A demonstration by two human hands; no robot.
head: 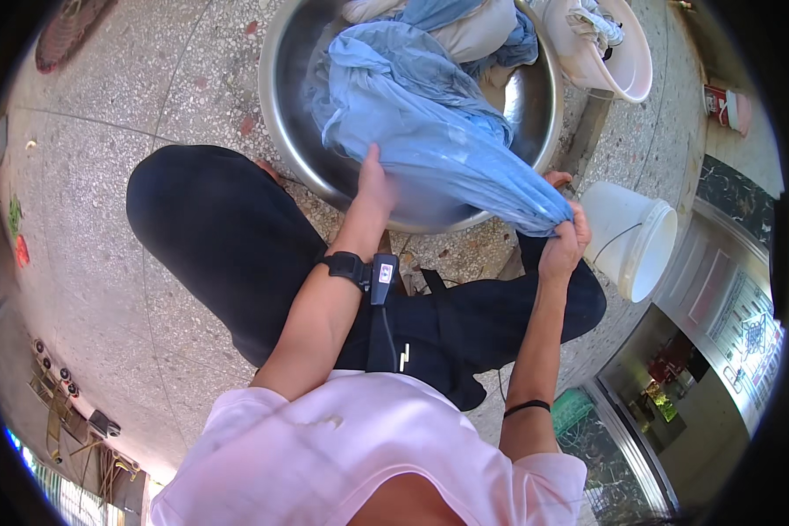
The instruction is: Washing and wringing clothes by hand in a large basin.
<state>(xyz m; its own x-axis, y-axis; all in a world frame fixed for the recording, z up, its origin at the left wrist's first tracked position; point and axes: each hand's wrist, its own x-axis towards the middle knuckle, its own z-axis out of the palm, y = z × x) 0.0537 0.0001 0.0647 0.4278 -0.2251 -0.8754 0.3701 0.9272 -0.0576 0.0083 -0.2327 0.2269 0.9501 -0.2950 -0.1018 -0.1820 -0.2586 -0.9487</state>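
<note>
A wet light-blue cloth [427, 125] lies bunched in a wide stainless steel basin [279, 125], and one end is stretched over the near right rim. Around that twisted end my right hand [569, 243] is closed, just outside the basin. My left hand [376, 187] is at the cloth's near edge, over the front of the basin. Its thumb points up against the fabric; the fingers are blurred and partly hidden, so their grip is unclear. White cloth [480, 33] and more blue fabric lie farther back in the basin.
A white plastic tub [631, 72] with light-coloured cloth stands beyond the basin at right. Nearer, a white bucket [631, 243] lies tipped, its mouth facing right. My bent legs [217, 243] flank the basin's near side. The floor [92, 217] is speckled terrazzo.
</note>
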